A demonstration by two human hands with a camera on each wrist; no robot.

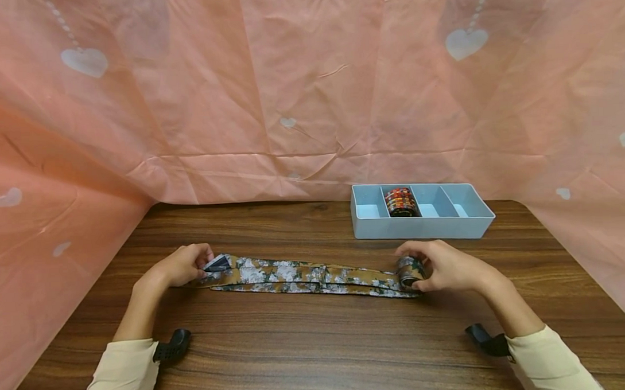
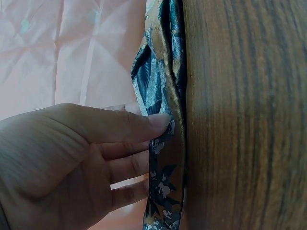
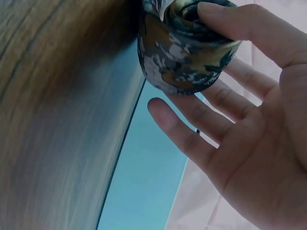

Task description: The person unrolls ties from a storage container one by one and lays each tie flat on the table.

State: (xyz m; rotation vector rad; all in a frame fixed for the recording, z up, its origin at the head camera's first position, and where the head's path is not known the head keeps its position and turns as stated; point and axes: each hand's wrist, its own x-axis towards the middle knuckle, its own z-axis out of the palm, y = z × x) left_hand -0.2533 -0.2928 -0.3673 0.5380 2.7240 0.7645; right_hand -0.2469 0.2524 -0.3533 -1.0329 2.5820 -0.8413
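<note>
A brown necktie [image 1: 284, 272] with a white and dark floral pattern stretches across the table, folded back so two layers lie together. Its right part is wound into a roll [image 1: 409, 272] standing on edge. My right hand [image 1: 446, 265] holds this roll between thumb and fingers; in the right wrist view the thumb rests on the top of the roll [image 3: 184, 62]. At the opposite end, my left hand [image 1: 183, 265] pinches the necktie, where a dark lining shows. The left wrist view shows the thumb pressing the fabric [image 2: 168, 163], with the fingers partly hidden behind it.
A light blue box [image 1: 417, 228] with several compartments stands at the back right, behind my right hand. One compartment holds a rolled red patterned necktie [image 1: 402, 201]. Pink fabric [image 1: 309, 92] with hearts hangs around the wooden table [image 1: 318, 344].
</note>
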